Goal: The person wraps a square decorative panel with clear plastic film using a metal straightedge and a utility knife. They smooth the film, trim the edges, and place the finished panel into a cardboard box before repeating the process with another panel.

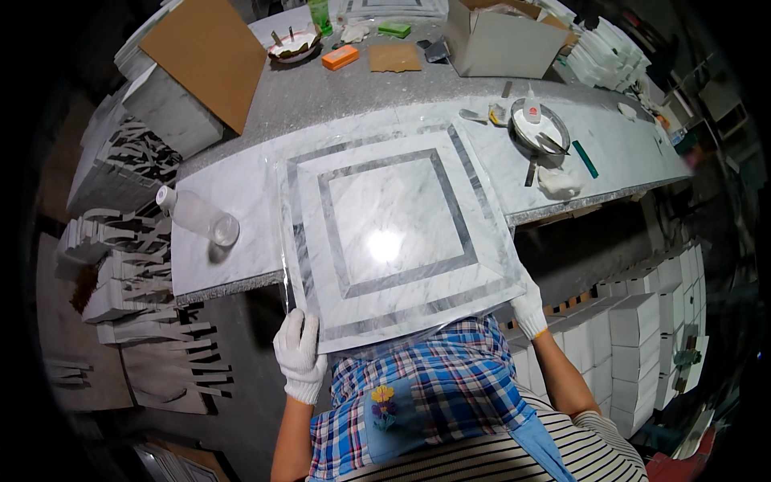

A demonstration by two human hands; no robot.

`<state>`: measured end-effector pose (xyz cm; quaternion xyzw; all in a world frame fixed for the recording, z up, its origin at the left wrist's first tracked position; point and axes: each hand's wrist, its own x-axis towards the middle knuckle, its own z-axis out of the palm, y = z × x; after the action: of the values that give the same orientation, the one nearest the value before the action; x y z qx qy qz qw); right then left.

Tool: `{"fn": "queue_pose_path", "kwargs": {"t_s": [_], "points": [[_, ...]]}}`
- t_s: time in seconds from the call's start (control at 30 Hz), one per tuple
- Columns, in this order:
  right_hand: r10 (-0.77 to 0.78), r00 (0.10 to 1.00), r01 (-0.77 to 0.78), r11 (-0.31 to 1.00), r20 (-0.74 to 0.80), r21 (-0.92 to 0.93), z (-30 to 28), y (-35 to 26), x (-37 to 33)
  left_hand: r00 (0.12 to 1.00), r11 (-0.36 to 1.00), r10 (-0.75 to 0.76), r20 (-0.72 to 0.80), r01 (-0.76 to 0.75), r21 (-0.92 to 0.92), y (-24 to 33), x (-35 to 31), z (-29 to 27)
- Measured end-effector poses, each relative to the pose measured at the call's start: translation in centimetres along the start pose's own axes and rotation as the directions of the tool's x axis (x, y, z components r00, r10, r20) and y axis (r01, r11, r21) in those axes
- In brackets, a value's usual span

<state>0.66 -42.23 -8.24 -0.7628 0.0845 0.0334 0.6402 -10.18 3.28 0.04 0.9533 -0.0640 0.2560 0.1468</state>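
A square white marble tile [385,201] with two grey inlaid frames lies on the worktable, its near edge out over the table's front close to my apron. Clear plastic film shows along its left side and near edge. My left hand [299,353], in a white knitted glove, is closed on the near left corner. At the near right corner my right hand [527,305], gloved the same way, grips the edge, its fingers partly hidden by the tile. A clear plastic bottle [205,217] stands on the marble slab left of the tile.
Right of the tile are a metal bowl [540,128] with a small white bottle and tools, a green strip [585,159] and a crumpled white cloth [559,181]. An orange block [340,57], brown sheet [394,57] and cardboard box [506,40] sit behind. White boxes [634,341] are stacked below right.
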Motion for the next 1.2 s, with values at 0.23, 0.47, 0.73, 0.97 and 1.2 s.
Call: {"fn": "queue_pose_path", "kwargs": {"t_s": [0.23,0.47,0.73,0.97,1.2], "points": [[-0.088,0.996,0.088,0.996,-0.019,0.012,-0.1,-7.4,-0.9,1.0,0.996,0.025,0.009,-0.024,-0.092,1.2,4.3,-4.4],[-0.205,0.978,0.204,0.979,-0.035,-0.015,-0.7,-21.2,2.0,0.962,0.875,0.253,-0.106,-0.274,-0.399,-1.1,12.6,-10.2],[-0.254,0.956,0.253,0.967,0.145,0.026,-1.9,-32.9,9.5,0.996,0.84,-0.033,-0.087,-0.019,-0.542,-2.1,24.3,-14.1],[-0.256,0.96,0.26,0.965,0.118,-0.023,0.7,-41.9,17.1,0.989,0.721,-0.143,-0.041,0.076,-0.689,-7.1,35.7,-15.1],[-0.273,0.953,0.296,0.933,0.133,-0.204,1.1,-45.1,21.4,0.995,0.877,-0.093,-0.023,0.071,-0.474,-9.2,43.7,-15.1]]}}
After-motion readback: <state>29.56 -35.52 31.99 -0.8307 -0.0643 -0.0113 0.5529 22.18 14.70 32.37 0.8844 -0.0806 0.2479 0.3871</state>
